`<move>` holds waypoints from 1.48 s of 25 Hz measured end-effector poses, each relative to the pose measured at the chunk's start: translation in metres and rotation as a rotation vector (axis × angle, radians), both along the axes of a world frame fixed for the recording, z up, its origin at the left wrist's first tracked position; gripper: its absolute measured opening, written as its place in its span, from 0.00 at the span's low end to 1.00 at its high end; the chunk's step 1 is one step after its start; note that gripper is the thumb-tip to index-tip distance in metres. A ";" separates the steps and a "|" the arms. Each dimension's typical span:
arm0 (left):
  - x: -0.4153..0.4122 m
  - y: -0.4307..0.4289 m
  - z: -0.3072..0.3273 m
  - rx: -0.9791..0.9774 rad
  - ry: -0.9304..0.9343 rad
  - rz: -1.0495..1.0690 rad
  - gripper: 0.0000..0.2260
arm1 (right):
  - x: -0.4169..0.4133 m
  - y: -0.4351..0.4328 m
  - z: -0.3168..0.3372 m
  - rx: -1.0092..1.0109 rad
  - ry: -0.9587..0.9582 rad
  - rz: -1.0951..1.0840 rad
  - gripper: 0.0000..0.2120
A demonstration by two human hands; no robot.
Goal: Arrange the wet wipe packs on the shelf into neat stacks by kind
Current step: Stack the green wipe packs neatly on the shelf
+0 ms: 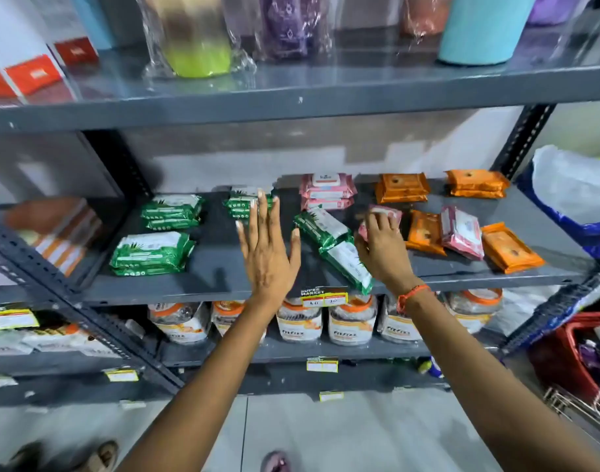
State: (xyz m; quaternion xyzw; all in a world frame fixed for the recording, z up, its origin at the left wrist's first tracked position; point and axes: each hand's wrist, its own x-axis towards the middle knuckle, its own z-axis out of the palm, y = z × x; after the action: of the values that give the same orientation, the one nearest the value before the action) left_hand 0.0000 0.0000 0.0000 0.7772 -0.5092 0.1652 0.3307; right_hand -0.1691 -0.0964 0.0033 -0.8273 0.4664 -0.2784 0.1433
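Wet wipe packs lie on the grey middle shelf (223, 267). Green stacks sit at front left (152, 253), back left (172, 211) and mid back (239, 203). Two loose green packs (320, 226) (351, 265) lie askew near the middle. A pink stack (327, 190) stands at the back, with orange stacks (402, 188) (477, 183) to its right. Loose orange packs (424, 233) (511, 247) and a loose pink pack (462, 231) lie at front right. My left hand (268, 253) hovers flat with fingers spread, holding nothing. My right hand (380, 248) grips a pink pack (385, 212).
Wrapped bottles and a teal tumbler (482, 28) stand on the shelf above. Jars (351, 321) fill the shelf below, behind price tags (324, 298). A blue bag (578, 206) with white plastic sits at the right, a red basket (571, 356) lower right.
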 end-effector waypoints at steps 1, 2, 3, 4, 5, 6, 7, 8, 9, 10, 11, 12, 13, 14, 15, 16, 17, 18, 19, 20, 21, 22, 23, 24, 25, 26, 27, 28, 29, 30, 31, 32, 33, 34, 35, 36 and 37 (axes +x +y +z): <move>0.011 0.002 -0.014 0.087 0.036 -0.004 0.27 | 0.004 -0.008 -0.013 0.119 0.216 -0.018 0.19; 0.021 0.005 -0.026 0.152 0.063 0.014 0.27 | 0.008 -0.010 -0.018 0.225 0.388 -0.022 0.27; 0.035 0.009 -0.046 0.224 0.083 0.019 0.28 | 0.009 -0.014 -0.029 0.304 0.490 -0.023 0.33; 0.045 0.017 -0.065 0.308 0.117 0.024 0.29 | 0.009 -0.014 -0.035 0.378 0.547 -0.025 0.37; 0.055 0.021 -0.081 0.347 0.121 0.030 0.30 | 0.011 -0.015 -0.041 0.380 0.548 -0.025 0.39; 0.064 0.025 -0.090 0.391 0.118 0.040 0.31 | 0.015 -0.016 -0.042 0.367 0.556 -0.032 0.39; 0.073 0.027 -0.098 0.425 0.105 0.046 0.32 | 0.018 -0.020 -0.046 0.348 0.562 -0.036 0.39; 0.078 0.029 -0.102 0.445 0.110 0.055 0.32 | 0.020 -0.022 -0.044 0.333 0.575 -0.035 0.38; 0.087 0.030 -0.107 0.456 0.109 0.058 0.32 | 0.024 -0.025 -0.043 0.325 0.585 -0.039 0.38; 0.094 0.031 -0.110 0.473 0.104 0.062 0.33 | 0.028 -0.027 -0.041 0.330 0.597 -0.043 0.38; 0.100 0.032 -0.114 0.480 0.099 0.054 0.33 | 0.031 -0.028 -0.041 0.328 0.601 -0.044 0.37; 0.105 0.033 -0.116 0.492 0.103 0.045 0.34 | 0.035 -0.028 -0.041 0.329 0.607 -0.055 0.37; 0.110 0.033 -0.119 0.493 0.086 0.036 0.36 | 0.039 -0.029 -0.039 0.330 0.608 -0.069 0.36; 0.112 0.034 -0.120 0.500 0.078 0.034 0.36 | 0.043 -0.030 -0.037 0.333 0.604 -0.088 0.36; 0.114 0.034 -0.122 0.496 0.071 0.028 0.36 | 0.046 -0.032 -0.034 0.335 0.598 -0.110 0.35; 0.114 0.035 -0.121 0.494 0.072 0.020 0.37 | 0.050 -0.034 -0.031 0.335 0.589 -0.129 0.34; 0.114 0.035 -0.122 0.497 0.073 0.014 0.37 | 0.053 -0.037 -0.030 0.330 0.587 -0.136 0.34; 0.114 0.035 -0.122 0.501 0.074 0.012 0.36 | 0.056 -0.039 -0.029 0.334 0.594 -0.128 0.33; 0.114 0.035 -0.123 0.495 0.071 0.015 0.36 | 0.059 -0.040 -0.030 0.358 0.602 -0.104 0.34; 0.115 0.035 -0.123 0.501 0.079 0.018 0.36 | 0.063 -0.041 -0.031 0.389 0.612 -0.069 0.36; 0.115 0.035 -0.124 0.499 0.074 0.021 0.35 | 0.067 -0.041 -0.032 0.402 0.624 -0.036 0.38; 0.115 0.035 -0.125 0.506 0.071 0.025 0.35 | 0.070 -0.042 -0.033 0.395 0.635 -0.010 0.39; 0.115 0.035 -0.125 0.502 0.060 0.024 0.34 | 0.073 -0.043 -0.034 0.371 0.638 0.012 0.39; 0.115 0.035 -0.126 0.499 0.056 0.022 0.34 | 0.076 -0.045 -0.035 0.350 0.635 0.039 0.39; 0.115 0.035 -0.126 0.489 0.051 0.018 0.34 | 0.081 -0.046 -0.035 0.338 0.631 0.070 0.39; 0.115 0.036 -0.126 0.489 0.047 0.018 0.34 | 0.085 -0.046 -0.034 0.333 0.637 0.101 0.39; 0.115 0.036 -0.126 0.484 0.035 0.025 0.33 | 0.091 -0.047 -0.034 0.334 0.650 0.135 0.39; 0.114 0.036 -0.125 0.482 0.025 0.033 0.33 | 0.096 -0.048 -0.033 0.336 0.662 0.170 0.38; 0.114 0.035 -0.125 0.479 0.019 0.031 0.32 | 0.100 -0.050 -0.033 0.340 0.667 0.201 0.38; 0.114 0.035 -0.125 0.478 0.019 0.028 0.32 | 0.105 -0.052 -0.032 0.348 0.671 0.223 0.39; 0.114 0.035 -0.125 0.477 0.016 0.025 0.32 | 0.109 -0.055 -0.031 0.355 0.669 0.236 0.39; 0.114 0.035 -0.125 0.475 0.012 0.025 0.32 | 0.113 -0.058 -0.030 0.365 0.663 0.242 0.39; 0.114 0.035 -0.125 0.474 0.007 0.023 0.32 | 0.116 -0.060 -0.029 0.375 0.656 0.239 0.39; 0.115 0.035 -0.124 0.475 0.004 0.021 0.32 | 0.121 -0.061 -0.029 0.383 0.651 0.219 0.39; 0.115 0.036 -0.124 0.476 -0.001 0.018 0.32 | 0.125 -0.061 -0.031 0.381 0.647 0.181 0.38; 0.116 0.037 -0.124 0.478 -0.009 0.013 0.32 | 0.130 -0.060 -0.032 0.370 0.633 0.122 0.37; 0.118 0.039 -0.124 0.480 -0.019 0.003 0.32 | 0.134 -0.058 -0.034 0.357 0.605 0.049 0.37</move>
State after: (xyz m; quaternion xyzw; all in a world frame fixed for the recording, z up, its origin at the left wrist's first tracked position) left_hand 0.1183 0.0386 -0.1236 0.8327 -0.5359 0.0472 0.1315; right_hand -0.0355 -0.1541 -0.0307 -0.8453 0.5090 0.0688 0.1475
